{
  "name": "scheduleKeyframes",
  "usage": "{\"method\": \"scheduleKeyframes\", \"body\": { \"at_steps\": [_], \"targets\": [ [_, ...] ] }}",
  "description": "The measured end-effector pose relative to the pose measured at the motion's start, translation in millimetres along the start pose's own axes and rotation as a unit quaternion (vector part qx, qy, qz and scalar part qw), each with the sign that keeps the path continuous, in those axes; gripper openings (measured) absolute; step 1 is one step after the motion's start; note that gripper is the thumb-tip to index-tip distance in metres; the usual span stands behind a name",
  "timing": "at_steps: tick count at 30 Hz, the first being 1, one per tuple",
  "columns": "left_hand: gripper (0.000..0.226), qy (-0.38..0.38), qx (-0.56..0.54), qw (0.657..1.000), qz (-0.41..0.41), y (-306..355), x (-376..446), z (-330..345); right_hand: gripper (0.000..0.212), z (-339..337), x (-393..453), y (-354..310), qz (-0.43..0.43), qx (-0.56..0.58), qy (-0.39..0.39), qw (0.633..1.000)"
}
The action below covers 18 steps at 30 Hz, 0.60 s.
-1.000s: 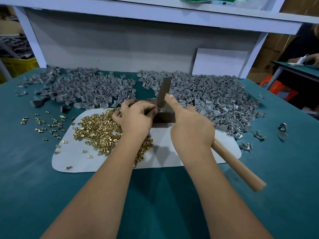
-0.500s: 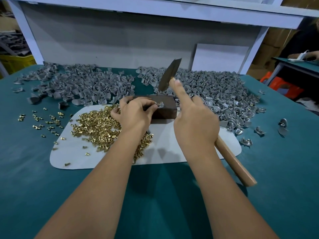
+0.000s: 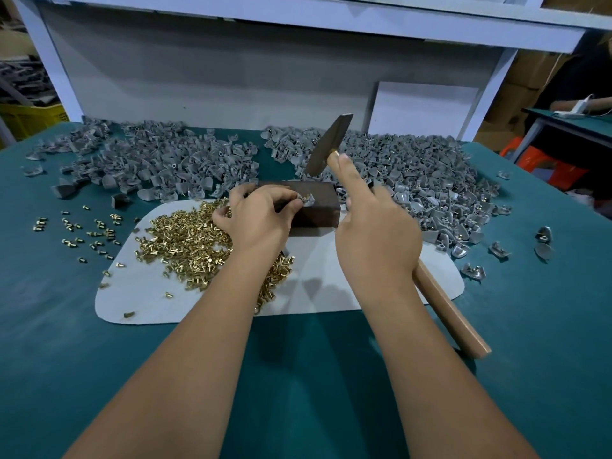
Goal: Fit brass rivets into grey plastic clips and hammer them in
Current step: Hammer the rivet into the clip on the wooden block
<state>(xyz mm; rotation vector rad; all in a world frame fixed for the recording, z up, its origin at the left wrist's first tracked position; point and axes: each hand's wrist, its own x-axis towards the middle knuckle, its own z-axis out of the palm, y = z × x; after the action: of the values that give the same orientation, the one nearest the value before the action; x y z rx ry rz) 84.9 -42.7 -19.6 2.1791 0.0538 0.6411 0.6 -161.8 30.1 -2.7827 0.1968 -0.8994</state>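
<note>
My left hand [image 3: 256,215] pinches a grey clip with a brass rivet [image 3: 307,200] on top of a dark metal block [image 3: 318,207]. My right hand [image 3: 377,230] grips a wooden-handled hammer [image 3: 443,306], index finger stretched along the handle. The hammer's dark head [image 3: 326,145] is raised above and behind the block, apart from the clip. A heap of brass rivets [image 3: 188,240] lies on a white mat [image 3: 331,293] left of the block.
Two large heaps of grey clips lie at the back: a left heap [image 3: 149,160] and a right heap [image 3: 420,180]. Loose rivets [image 3: 86,230] are scattered on the teal table at the left. A few single clips [image 3: 543,240] lie at the right. A white shelf frame stands behind.
The hammer head has risen from the block to above and behind it. My left hand has stayed on the clip at the block.
</note>
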Motion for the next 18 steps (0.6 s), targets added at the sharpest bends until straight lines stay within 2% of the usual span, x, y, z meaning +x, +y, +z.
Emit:
{"method": "scheduleKeyframes", "body": {
  "at_steps": [5,9,14,18],
  "targets": [
    [0.004,0.007,-0.02,1.0,0.001,-1.5,0.5,0.3,0.081,2.6,-0.4,1.5,0.002,-0.019,0.002,1.0],
    [0.003,-0.006,0.008,1.0,-0.007,-1.6,2.0,-1.1,0.074,5.7,2.1,3.2,-0.004,-0.023,-0.055,0.998],
    [0.003,0.017,-0.035,0.999,-0.009,0.3,-1.2,1.4,0.078,-0.6,1.3,2.9,0.007,-0.016,0.032,0.999],
    [0.004,-0.01,-0.012,1.0,-0.019,-0.6,1.3,-0.3,0.075,5.4,2.5,-1.2,-0.005,-0.03,-0.06,0.998]
  ]
}}
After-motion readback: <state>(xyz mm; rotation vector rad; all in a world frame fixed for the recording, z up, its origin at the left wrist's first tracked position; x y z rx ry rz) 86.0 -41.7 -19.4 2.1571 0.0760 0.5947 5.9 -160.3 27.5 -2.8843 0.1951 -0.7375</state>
